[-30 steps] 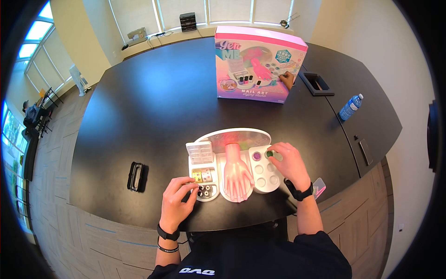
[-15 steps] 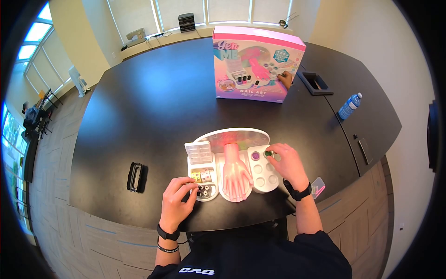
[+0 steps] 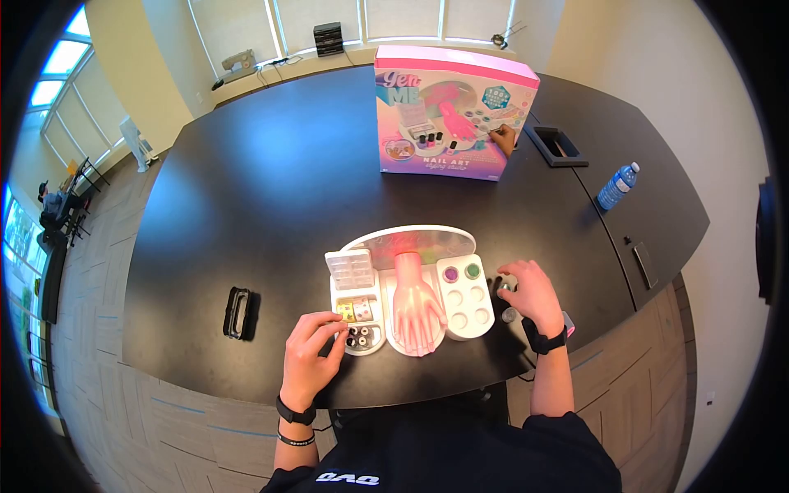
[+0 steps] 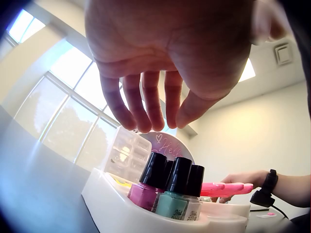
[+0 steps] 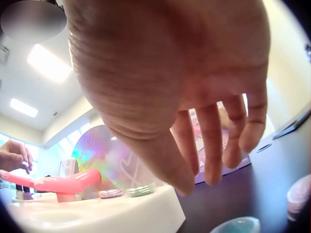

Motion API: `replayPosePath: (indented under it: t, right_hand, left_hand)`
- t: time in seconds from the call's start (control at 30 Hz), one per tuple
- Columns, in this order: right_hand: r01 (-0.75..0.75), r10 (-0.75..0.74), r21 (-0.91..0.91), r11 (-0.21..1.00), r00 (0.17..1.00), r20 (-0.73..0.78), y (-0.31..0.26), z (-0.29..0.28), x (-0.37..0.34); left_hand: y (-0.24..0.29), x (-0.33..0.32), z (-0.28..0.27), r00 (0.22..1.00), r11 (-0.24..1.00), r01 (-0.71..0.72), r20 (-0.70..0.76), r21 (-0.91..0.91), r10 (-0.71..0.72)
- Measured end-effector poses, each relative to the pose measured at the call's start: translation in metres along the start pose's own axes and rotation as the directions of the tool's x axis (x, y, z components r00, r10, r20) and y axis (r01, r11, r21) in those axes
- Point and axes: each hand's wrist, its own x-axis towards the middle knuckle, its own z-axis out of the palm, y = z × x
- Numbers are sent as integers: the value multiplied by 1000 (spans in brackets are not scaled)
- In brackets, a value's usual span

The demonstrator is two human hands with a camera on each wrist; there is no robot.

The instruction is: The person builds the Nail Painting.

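Observation:
My left hand (image 3: pixel 312 347) hovers by the left tray of a white nail art stand (image 3: pixel 466 334), fingers loosely bent and nothing between them. Below them in the left wrist view stand a magenta nail polish bottle (image 4: pixel 143 195), a teal one (image 4: pixel 171 206) and a pale one (image 4: pixel 193 208), all black-capped. My right hand (image 3: pixel 534 294) is over the table right of the stand, fingers hanging loose above small pots, among them a teal pot (image 5: pixel 237 226) and a pinkish pot (image 5: pixel 299 196). A purple pot (image 3: pixel 451 274) and a green pot (image 3: pixel 472 270) sit in the right tray's back wells. A pink model hand (image 3: pixel 417 308) lies in the middle.
A clear compartment case (image 3: pixel 351 269) leans up at the stand's back left, beside a mirror (image 3: pixel 431 240). A large nail art box (image 3: pixel 452 115) stands behind. The table also bears a black frame-like object (image 3: pixel 238 313), a water bottle (image 3: pixel 618 186) and a phone (image 3: pixel 645 267).
My right hand has let go of the green pot, leaving it in its well, and moved right and nearer to me. The left hand has stayed in place.

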Motion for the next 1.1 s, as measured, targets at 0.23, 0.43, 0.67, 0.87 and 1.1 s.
replayPosePath:
  t: [0.23, 0.43, 0.67, 0.87, 1.1]
  right_hand:
    - [-28, 28, 16, 999, 999, 21, 8, 3, -9]
    - [-63, 62, 31, 998, 998, 15, 8, 5, -13]
    - [-51, 55, 71, 996, 996, -68, 6, 6, -17]
    - [29, -24, 25, 999, 986, -166, -17, -6, -17]
    - [209, -182, 106, 972, 959, -218, -48, -3, -15]
  left_hand:
    - [0, 1, 2, 1000, 1000, 2, 9, -8, -2]
    - [2, 2, 2, 1000, 1000, -12, 15, 11, 12]
    - [4, 3, 4, 998, 1000, 25, 59, -1, -25]
    - [8, 6, 7, 999, 1000, 0, 54, -16, 1]
    - [13, 9, 12, 998, 999, -21, 56, -35, 23]
